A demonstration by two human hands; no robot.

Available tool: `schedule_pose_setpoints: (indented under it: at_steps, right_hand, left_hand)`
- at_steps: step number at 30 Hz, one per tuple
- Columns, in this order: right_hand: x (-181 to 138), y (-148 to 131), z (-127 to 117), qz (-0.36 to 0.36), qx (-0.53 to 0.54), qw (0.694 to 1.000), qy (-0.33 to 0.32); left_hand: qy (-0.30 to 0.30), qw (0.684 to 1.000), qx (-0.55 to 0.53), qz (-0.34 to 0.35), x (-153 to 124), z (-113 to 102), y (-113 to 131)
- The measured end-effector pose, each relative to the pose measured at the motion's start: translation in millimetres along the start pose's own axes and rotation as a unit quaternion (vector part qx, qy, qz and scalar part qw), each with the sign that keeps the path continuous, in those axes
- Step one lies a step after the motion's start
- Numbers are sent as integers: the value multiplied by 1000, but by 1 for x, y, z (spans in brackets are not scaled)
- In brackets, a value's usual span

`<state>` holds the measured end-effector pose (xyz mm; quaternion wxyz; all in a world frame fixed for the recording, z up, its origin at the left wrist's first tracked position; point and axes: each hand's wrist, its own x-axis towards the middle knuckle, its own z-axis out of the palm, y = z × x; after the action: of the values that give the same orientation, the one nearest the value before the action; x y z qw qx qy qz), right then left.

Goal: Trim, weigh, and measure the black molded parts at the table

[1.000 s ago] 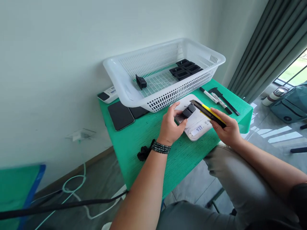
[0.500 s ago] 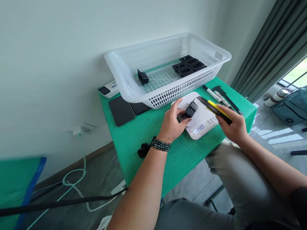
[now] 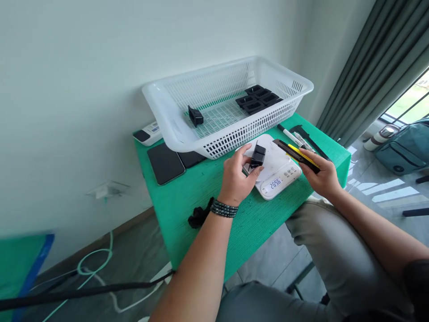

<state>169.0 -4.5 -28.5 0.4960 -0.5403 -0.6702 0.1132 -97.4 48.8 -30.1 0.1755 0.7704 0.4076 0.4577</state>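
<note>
My left hand (image 3: pixel 237 175) is closed on a small black plastic part (image 3: pixel 258 156) with a thin flange, tilted up over the white digital scale (image 3: pixel 283 181). Its thumb and fingers grip the lower end of the part. In my right hand (image 3: pixel 321 175) is a black and yellow utility knife (image 3: pixel 296 154), its tip pointing left toward the part, with a gap between them. The knife lies above the right side of the scale. The scale's display is lit and shows digits.
Behind the scale a white plastic basket (image 3: pixel 221 145) holds several black parts (image 3: pixel 258 99) and one standing apart (image 3: pixel 195 116). A phone (image 3: pixel 166 163) lies left on the green table cover (image 3: pixel 181 205), near a black cloth bundle (image 3: pixel 198 218). Markers (image 3: pixel 290 136) and a caliper (image 3: pixel 313 142) lie right.
The black part has turned more upright in my left hand. My right hand's knife has drawn slightly away and settled from blur. The scale reading has changed, and the view has shifted slightly.
</note>
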Motion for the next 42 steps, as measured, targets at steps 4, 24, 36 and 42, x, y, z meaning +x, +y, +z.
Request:
schedule_pose_setpoints:
  at_steps: [4,24,36,42]
  right_hand:
    - [-3,-8,-3,-1,16,1000,11]
    - [-7,-53,-1,-34,19,999,5]
    - [-4,-37,5,31,6,999,38]
    - [-9,-45,10,7,43,999,10]
  left_hand:
    - [104,993,27,38,-5,4,9]
    - [-16,991,-129,-37,-3,9,8]
    - [4,993,-113,-28,-2,3,18]
    - [37,998,-34,-27,-2,2,15]
